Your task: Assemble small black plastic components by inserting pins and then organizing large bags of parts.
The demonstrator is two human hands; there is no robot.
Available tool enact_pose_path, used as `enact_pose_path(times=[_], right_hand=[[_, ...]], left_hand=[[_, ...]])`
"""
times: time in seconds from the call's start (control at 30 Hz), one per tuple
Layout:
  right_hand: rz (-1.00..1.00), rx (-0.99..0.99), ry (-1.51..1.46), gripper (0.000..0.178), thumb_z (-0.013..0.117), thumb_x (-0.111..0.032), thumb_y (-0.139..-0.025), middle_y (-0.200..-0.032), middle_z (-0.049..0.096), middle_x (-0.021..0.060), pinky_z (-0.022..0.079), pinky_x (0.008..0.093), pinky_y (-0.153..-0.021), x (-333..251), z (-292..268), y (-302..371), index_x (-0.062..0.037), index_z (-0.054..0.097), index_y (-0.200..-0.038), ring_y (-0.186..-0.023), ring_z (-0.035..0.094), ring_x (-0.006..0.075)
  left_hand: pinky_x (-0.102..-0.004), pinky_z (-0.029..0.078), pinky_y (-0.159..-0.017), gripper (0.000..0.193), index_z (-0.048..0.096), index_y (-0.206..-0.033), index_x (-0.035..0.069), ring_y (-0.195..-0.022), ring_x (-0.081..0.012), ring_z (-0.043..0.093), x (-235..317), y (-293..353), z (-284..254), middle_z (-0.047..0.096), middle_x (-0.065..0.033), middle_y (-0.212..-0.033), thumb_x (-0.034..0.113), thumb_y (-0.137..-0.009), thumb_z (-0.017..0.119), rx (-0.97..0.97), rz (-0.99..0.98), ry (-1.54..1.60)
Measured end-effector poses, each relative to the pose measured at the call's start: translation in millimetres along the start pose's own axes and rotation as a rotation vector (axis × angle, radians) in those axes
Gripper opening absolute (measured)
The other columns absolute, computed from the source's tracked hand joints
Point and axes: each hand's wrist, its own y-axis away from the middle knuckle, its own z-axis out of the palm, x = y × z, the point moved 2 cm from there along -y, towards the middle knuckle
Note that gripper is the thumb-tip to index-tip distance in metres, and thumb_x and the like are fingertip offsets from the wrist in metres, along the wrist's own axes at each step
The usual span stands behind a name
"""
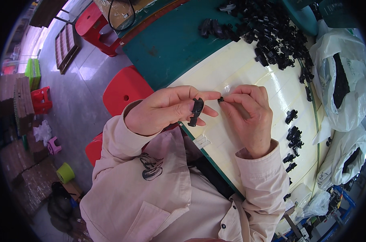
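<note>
Between the thumb and fingers of my left hand [162,109] is a curved black plastic part [197,111], held upright over the table's near edge. Its index finger stretches out toward my right hand [249,115]. The thumb and index finger of my right hand pinch a small black piece [221,99], close to that left fingertip. The small piece is too tiny to make out further. Below both hands lies the cream-coloured table covering [215,133].
A large heap of black plastic parts [271,36] covers the table's far right. More parts [294,137] lie in a row right of my hand. White plastic bags [336,72] holding black pieces stand along the right edge. Red stools [124,90] are at the left.
</note>
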Motion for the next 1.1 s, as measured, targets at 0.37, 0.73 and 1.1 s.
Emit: enact_pose_path(times=[0.37, 0.73, 1.1], right_hand=[[0.029, -0.030, -0.064, 0.020, 0.070, 0.001, -0.064, -0.090, 0.056, 0.0057, 0.044, 0.0305, -0.073, -2.8, 2.9, -7.1, -0.0040, 0.065, -0.083, -0.086, 0.049, 0.0229], [-0.086, 0.084, -0.076, 0.022, 0.071, 0.001, -0.063, -0.090, 0.060, 0.0068, 0.046, 0.0309, -0.071, -0.9, 9.9, -1.9, -0.0018, 0.063, -0.083, -0.083, 0.055, 0.0237], [0.045, 0.149, -0.242, 0.019, 0.069, 0.007, -0.070, -0.087, 0.063, 0.0109, 0.052, 0.0237, -0.059, -17.9, -24.2, 13.4, 0.0005, 0.062, -0.086, -0.067, 0.063, 0.0164]], left_hand=[[-0.0335, 0.042, -0.094, 0.023, 0.048, -0.110, -0.002, -0.119, -0.0248, 0.047, 2.9, 5.4, 1.6, 0.037, -0.0157, -0.139, 0.014, -0.097, 0.038, 0.043, -0.030, -0.017], [-0.0363, 0.033, -0.104, 0.028, 0.045, -0.116, -0.006, -0.126, -0.0293, 0.039, -5.2, 20.8, 5.8, 0.035, -0.0208, -0.138, 0.013, -0.097, 0.038, 0.127, 0.069, 0.104], [-0.0384, 0.031, -0.105, 0.020, 0.048, -0.109, -0.001, -0.127, -0.0298, 0.037, -18.7, -9.8, 16.6, 0.034, -0.0227, -0.138, 0.012, -0.097, 0.039, -0.059, 0.063, 0.328]])
